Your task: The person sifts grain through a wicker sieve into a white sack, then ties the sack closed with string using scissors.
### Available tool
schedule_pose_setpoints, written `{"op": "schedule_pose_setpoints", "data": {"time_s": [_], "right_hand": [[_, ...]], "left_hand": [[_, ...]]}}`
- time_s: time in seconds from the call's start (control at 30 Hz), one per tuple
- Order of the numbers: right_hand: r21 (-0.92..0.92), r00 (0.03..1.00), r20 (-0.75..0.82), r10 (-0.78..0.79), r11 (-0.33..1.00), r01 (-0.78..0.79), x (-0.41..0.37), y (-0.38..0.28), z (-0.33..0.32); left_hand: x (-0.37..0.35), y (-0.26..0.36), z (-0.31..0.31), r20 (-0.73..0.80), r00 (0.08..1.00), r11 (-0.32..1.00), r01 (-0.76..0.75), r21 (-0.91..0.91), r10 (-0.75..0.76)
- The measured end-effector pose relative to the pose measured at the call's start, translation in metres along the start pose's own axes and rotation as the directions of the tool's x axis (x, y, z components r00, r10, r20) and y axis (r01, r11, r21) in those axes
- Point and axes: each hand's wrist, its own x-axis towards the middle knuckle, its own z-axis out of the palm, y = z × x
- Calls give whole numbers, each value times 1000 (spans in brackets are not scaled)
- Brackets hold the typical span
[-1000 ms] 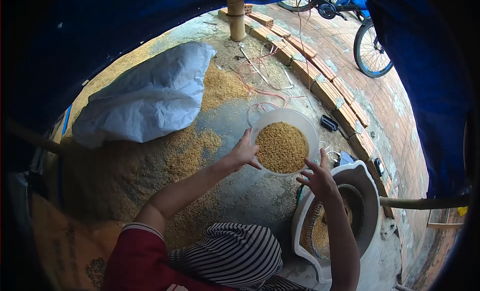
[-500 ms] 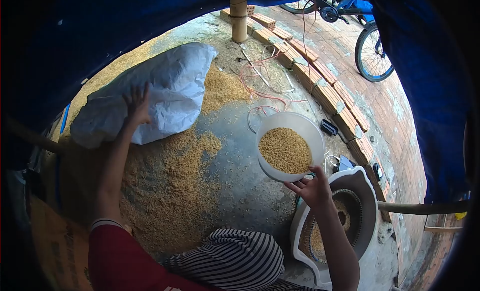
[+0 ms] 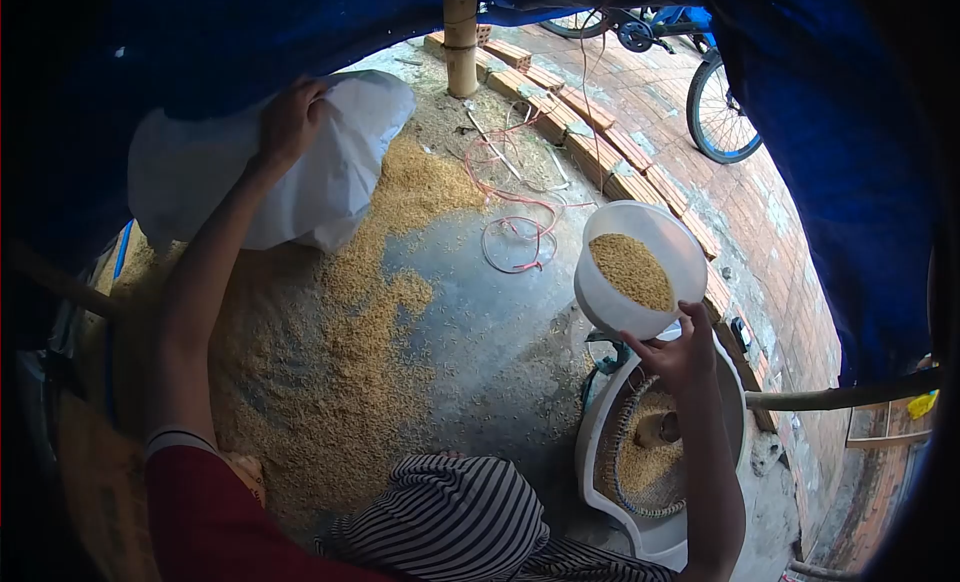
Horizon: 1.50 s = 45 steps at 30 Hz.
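Presently, the translucent plastic bowl (image 3: 683, 244) is held up at the right side of the work area, near the grey-white basin and overlapping its far edge in this view; its exact height cannot be judged. The right hand (image 3: 682, 356) supports it alone, thumb at the rim and fingers spread beneath the wall. Golden grain (image 3: 630, 270) lies inside, banked to one side, the smooth inner wall exposed opposite.

The left hand (image 3: 290, 122) is closed on the upper part of the white sack (image 3: 345, 167), whose sheet-like material is creased and hangs in folds; its contents cannot be determined.

Risks noted: the one-sided hold leaves the bowl liable to tip, and should the wrist roll, grain would probably spill over the rim. A hard pull on the sack could, in my judgement, swing the body and unsettle the bowl.

Loose grain (image 3: 370, 362), coarse and matted, covers much of the smooth grey floor (image 3: 480, 307) between the hands. The basin (image 3: 592, 482) has a thick, curved lip and contains more grain and a small cylindrical vessel (image 3: 655, 429). Beyond lie tangled pink cords (image 3: 548, 220), ribbed orange bricks (image 3: 597, 162) in a curving row, and an upright bamboo post (image 3: 460, 47).
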Motion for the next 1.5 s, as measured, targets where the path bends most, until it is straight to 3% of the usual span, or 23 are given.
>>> {"op": "schedule_pose_setpoints", "data": {"time_s": [0.23, 0.3, 0.4, 0.43, 0.47, 0.5, 0.53, 0.57, 0.63, 0.7, 0.77, 0.8, 0.83, 0.9, 0.97, 1.03, 1.1, 1.17, 1.23, 1.33, 1.4, 1.47, 1.5], "right_hand": [[79, 987, 3, -159, 984, 158, -9, -39, -10], [63, 982, 23, -189, 980, 187, -15, -45, -5], [39, 968, 24, -249, 968, 248, -24, -50, 7], [44, 968, 35, -250, 968, 249, -22, -52, 5], [125, 976, 75, -203, 973, 192, -20, -55, 1], [203, 980, 120, -159, 970, 133, -17, -58, -4], [211, 978, 128, -166, 968, 137, -11, -58, -10], [174, 967, 162, -196, 971, 167, -4, -57, -16], [143, 951, 194, -242, 966, 217, -8, -62, -16], [285, 989, 111, -98, 956, 63, -22, -65, -5], [313, 989, 109, -98, 948, 59, -21, -69, -14], [317, 993, 95, -76, 947, 42, -22, -71, -18], [323, 995, 82, -58, 946, 28, -22, -74, -21], [316, 995, 69, -77, 947, 52, -23, -77, -26], [235, 989, 23, -147, 962, 138, -25, -79, -28], [267, 990, 31, -136, 956, 123, -24, -84, -35], [212, 982, 23, -188, 961, 179, -25, -87, -41], [206, 979, 36, -201, 960, 190, -31, -91, -44], [198, 976, 45, -213, 960, 200, -40, -93, -46], [178, 970, 27, -243, 956, 234, -59, -99, -43], [202, 959, 126, -254, 953, 226, -74, -102, -41], [177, 945, 151, -291, 948, 264, -90, -107, -38], [152, 931, 175, -320, 943, 296, -98, -110, -37]], "left_hand": [[60, 95, -48, -68, 979, 980, -186, 72, 190], [66, 118, -41, -154, 883, 896, -433, 97, 443], [44, 182, -5, 145, 794, 805, -591, -45, 591], [29, 201, 19, -47, 646, 645, -763, -38, 762], [13, 222, 32, 142, 487, 476, -873, 109, 862], [-4, 244, 53, 301, 439, 436, -896, 82, 846], [-23, 260, 90, 366, 382, 416, -909, -16, 849], [-46, 275, 123, 361, 400, 463, -880, -108, 843], [-81, 320, 134, 528, 368, 502, -855, -132, 765], [-134, 348, 167, 172, 401, 435, -852, -290, 900], [-205, 381, 204, 359, 378, 515, -506, -692, 853], [-179, 398, 114, 355, 367, 505, -511, -696, 860], [-141, 398, 18, 504, -45, 389, -578, -718, 863], [-132, 388, -33, 310, -138, 233, -401, -886, 941], [-104, 379, -89, 238, -30, 210, -377, -902, 971], [-59, 373, -140, 229, 52, 226, -472, -852, 972], [-28, 362, -170, 201, 294, 353, -696, -625, 935], [4, 352, -185, 196, 499, 535, -771, -345, 844], [23, 345, -187, 213, 579, 584, -810, 42, 787], [53, 338, -154, 144, 555, 542, -832, 120, 819], [78, 342, -136, 273, 486, 486, -871, 72, 830], [101, 355, -127, 455, 530, 565, -822, 71, 715], [115, 360, -122, 441, 532, 589, -808, 10, 723]]}}
